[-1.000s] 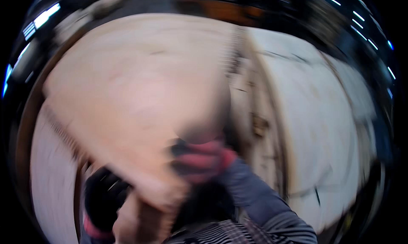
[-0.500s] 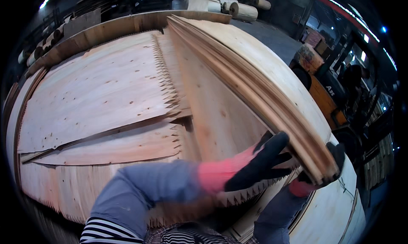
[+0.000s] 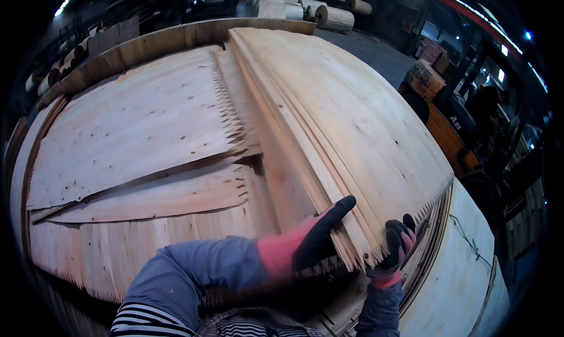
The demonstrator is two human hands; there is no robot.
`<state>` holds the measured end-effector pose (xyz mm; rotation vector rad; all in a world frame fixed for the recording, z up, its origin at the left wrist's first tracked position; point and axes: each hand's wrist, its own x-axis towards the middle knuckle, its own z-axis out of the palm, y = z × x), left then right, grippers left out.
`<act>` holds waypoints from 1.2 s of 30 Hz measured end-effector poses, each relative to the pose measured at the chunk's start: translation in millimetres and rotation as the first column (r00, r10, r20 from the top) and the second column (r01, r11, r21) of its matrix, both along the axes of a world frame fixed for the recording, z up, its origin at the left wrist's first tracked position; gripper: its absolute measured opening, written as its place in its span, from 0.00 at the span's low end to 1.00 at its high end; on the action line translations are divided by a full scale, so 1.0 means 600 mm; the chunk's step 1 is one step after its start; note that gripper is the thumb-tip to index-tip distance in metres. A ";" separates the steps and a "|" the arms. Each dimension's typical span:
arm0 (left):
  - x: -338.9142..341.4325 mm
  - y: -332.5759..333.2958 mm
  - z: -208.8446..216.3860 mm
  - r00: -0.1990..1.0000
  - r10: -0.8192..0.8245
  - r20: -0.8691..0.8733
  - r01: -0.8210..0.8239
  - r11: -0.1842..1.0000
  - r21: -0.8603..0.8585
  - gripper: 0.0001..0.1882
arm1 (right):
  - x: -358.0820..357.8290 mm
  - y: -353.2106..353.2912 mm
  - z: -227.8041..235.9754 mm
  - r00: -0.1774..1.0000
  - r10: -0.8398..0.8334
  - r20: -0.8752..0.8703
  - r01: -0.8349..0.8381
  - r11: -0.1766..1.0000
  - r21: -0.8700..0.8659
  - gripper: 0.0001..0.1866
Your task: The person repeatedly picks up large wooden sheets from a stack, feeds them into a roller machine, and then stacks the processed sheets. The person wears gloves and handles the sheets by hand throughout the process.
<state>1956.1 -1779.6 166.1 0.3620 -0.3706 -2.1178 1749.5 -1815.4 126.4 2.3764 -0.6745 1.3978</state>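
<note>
A thick bundle of thin wood veneer sheets (image 3: 358, 120), pale with jagged short ends, lies tilted with its left long edge raised. My left hand (image 3: 317, 237), in a pink and black glove, holds that edge near the close corner. Its thumb rests on top; the other fingers are hidden under the sheets. At the near end, my right hand (image 3: 399, 243), gloved alike, is closed around the jagged edge beside the corner. To the left lies a broad veneer sheet (image 3: 129, 125) with dark knots, and below it a narrower veneer strip (image 3: 158, 202).
A long wooden board (image 3: 170, 34) stands along the far side. More veneer stacks (image 3: 452, 249) lie at the near right, a thin cord (image 3: 470, 240) on top. An orange forklift (image 3: 440, 122) stands at the right. Pale rolls (image 3: 335, 18) lie at the back.
The bundle has tipped so its upper face shows more, and its near corner has come left and closer. My left hand has gone from spread fingers to a hold; my right hand has moved left.
</note>
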 end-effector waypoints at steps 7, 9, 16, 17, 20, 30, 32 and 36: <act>0.038 0.046 -0.050 0.676 0.558 0.481 0.003 0.651 -0.759 0.29 | -0.033 -0.038 0.008 0.987 0.041 0.157 -0.039 0.999 -0.018 0.18; 0.053 0.076 -0.030 0.632 0.493 0.599 0.018 0.762 -0.647 0.28 | -0.028 -0.052 0.033 0.979 0.086 0.185 -0.072 0.994 -0.080 0.19; 0.044 0.083 0.025 0.436 0.666 0.606 -0.199 0.728 -0.656 0.35 | -0.015 -0.064 0.078 0.916 0.116 0.384 -0.132 0.991 0.015 0.24; 0.035 0.053 0.006 0.757 0.514 0.404 -0.276 0.811 -0.516 0.36 | -0.003 -0.067 0.064 0.864 0.187 0.467 -0.206 0.978 -0.011 0.25; 0.002 -0.001 0.057 0.907 0.368 0.205 -0.184 0.784 -0.593 0.35 | -0.022 -0.039 0.016 0.973 0.021 0.228 -0.049 0.992 0.118 0.25; -0.016 -0.012 -0.107 0.998 -0.035 -0.046 0.031 0.996 -0.084 0.23 | -0.012 0.029 -0.007 0.935 0.009 -0.355 0.053 0.985 0.164 0.28; -0.006 -0.010 -0.084 0.947 0.139 0.289 -0.052 0.956 -0.289 0.22 | -0.024 0.026 -0.026 0.948 -0.064 -0.312 0.109 0.986 0.128 0.31; 0.031 0.026 -0.058 0.662 0.722 0.200 -0.262 0.473 -0.841 0.21 | 0.018 0.056 0.019 0.935 -0.169 -0.312 0.202 0.976 0.078 0.34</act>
